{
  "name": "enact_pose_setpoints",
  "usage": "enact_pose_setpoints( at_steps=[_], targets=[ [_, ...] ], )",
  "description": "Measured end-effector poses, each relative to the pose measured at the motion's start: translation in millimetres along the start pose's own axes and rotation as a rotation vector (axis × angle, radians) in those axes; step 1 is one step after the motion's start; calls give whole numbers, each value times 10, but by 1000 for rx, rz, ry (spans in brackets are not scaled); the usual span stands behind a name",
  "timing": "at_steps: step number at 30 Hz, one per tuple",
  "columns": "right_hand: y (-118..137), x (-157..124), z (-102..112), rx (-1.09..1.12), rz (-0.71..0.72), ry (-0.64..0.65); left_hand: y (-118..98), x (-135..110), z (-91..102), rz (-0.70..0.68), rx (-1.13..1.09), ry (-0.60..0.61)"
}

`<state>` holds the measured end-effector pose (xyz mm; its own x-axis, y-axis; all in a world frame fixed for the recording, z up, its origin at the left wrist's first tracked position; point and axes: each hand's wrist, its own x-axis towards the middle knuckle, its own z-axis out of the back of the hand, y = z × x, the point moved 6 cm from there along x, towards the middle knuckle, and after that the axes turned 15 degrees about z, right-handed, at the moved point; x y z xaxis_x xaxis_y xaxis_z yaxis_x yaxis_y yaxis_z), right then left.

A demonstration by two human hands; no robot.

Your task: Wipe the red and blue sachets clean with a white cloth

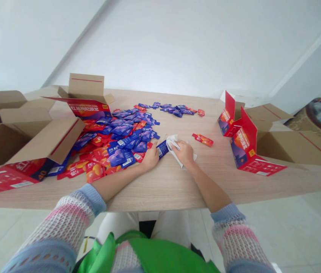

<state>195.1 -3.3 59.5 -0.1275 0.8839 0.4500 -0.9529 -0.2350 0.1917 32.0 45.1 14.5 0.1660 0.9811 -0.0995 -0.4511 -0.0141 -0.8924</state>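
The right hand (184,153) is closed, its fingers bunched over a crumpled white sheet (175,145) that spreads beneath it on the worktop (160,187); the sheet's material cannot be made out. A blue sachet (162,149) is lying between the two hands, with its lower end against the curled fingers of the left hand (150,159). Whether it is gripped cannot be told. Just beyond the left hand, a large heap of blue and red sachets (120,148) is spread out. Right of the right hand, a single red sachet (202,140) is lying apart, and farther ahead of the hands a smaller cluster of blue sachets (176,110) is seen. Well to the left of the hands, open cardboard cartons (26,129) are placed at the heap's edge. Well to the right, open red printed boxes (242,140) are set before another cardboard carton (288,146).
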Motion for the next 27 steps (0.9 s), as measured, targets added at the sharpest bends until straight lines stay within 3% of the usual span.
enact_pose_setpoints(
  at_steps=[4, 7, 11, 14, 23, 27],
  targets=[
    [359, -56, -106, 88, 165, 45, 174, 87, -213, 363, -528, 338],
    [444, -60, -245, 101, 194, 137, 198, 89, -302, 488, -610, 508],
    [228, 0, -354, 57, 78, 226, 153, 47, -316, 551, -681, 738],
    [-18, 30, -372, -22, -38, 256, 121, 23, -301, 569, -733, 799],
    [-613, 8, -257, -165, -279, 264, 121, 19, -287, 580, -815, 805],
    [-777, -22, -97, -163, -327, 203, 73, -1, -267, 585, -828, 993]
  ],
)
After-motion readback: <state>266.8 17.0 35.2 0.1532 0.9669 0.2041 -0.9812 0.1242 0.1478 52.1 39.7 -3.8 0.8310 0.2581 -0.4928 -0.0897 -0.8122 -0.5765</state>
